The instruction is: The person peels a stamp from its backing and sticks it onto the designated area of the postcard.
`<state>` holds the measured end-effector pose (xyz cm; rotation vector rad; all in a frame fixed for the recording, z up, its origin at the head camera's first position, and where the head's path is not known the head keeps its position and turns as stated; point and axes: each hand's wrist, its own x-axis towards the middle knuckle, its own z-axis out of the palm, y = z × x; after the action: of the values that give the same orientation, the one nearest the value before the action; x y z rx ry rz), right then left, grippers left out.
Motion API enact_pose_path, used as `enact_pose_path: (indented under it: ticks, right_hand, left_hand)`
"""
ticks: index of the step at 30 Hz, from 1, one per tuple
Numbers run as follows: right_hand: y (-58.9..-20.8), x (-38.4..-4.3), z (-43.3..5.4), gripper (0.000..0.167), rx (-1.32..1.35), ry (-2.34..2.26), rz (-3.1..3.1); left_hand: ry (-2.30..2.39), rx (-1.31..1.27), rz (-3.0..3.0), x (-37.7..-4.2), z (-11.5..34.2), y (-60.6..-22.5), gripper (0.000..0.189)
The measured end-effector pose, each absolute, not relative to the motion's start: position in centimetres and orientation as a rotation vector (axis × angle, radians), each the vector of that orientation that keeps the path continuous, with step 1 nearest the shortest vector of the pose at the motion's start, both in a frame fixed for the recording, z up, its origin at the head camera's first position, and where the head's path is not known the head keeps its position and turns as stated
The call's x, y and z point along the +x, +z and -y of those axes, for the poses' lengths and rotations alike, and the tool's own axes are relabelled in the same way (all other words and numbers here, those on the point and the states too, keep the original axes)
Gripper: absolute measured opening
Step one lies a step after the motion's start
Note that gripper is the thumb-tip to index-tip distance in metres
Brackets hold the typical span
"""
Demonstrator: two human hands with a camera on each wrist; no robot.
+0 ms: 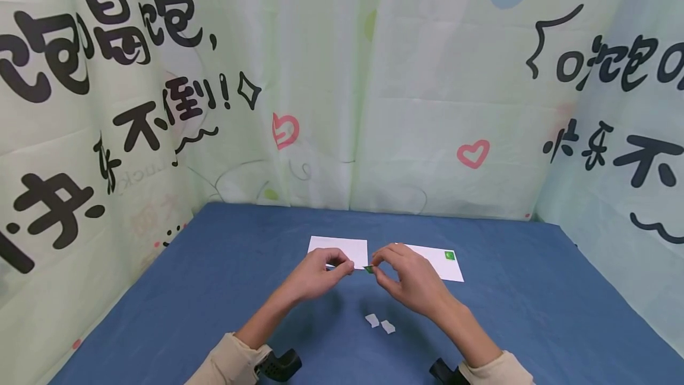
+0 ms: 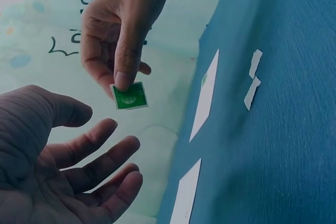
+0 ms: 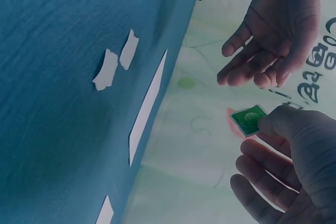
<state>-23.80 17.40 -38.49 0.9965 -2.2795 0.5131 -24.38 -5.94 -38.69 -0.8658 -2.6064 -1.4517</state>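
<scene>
Between thumb and finger my right hand (image 1: pixel 414 281) pinches a small green stamp (image 2: pixel 132 98), held up above the table. The stamp's green face and pale edge also show in the right wrist view. Facing it, my left hand (image 1: pixel 320 275) is apart from the stamp, its fingers loosely bent around nothing. Behind the left hand lies a white envelope (image 1: pixel 347 245) with no stamp visible on it. Partly behind the right hand is a second white envelope (image 1: pixel 438 260), bearing a green stamp (image 1: pixel 449 255) in its upper right corner.
Two torn white paper scraps (image 1: pixel 372 320) lie side by side on the blue tablecloth (image 1: pixel 240 242), nearer to me than the envelopes. A pale printed curtain (image 1: pixel 320 76) with black lettering surrounds the back and sides of the table.
</scene>
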Motion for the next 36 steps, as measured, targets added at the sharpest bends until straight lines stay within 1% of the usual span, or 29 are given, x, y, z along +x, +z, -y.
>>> enact_pose_path:
  ticks: [12,21,28,36]
  right_hand:
    - [-39.1,-24.7,-17.7,0.013,0.926,0.491,2.361]
    - [-39.7,-25.0,-18.3,0.01,0.884,0.562,2.42]
    - [-40.0,-25.4,-18.3,0.008,0.881,0.589,2.454]
    - [-39.9,-25.8,-18.5,0.007,0.849,0.64,2.51]
  left_hand:
    - [-1.397,-0.737,2.617,-25.1,6.8,-39.1,0.021]
    - [-1.364,-0.683,2.626,-25.5,7.2,-39.3,0.019]
    - [-1.359,-0.582,2.63,-25.9,7.5,-39.4,0.02]
    - [-1.316,-0.561,2.639,-26.3,7.9,-39.3,0.017]
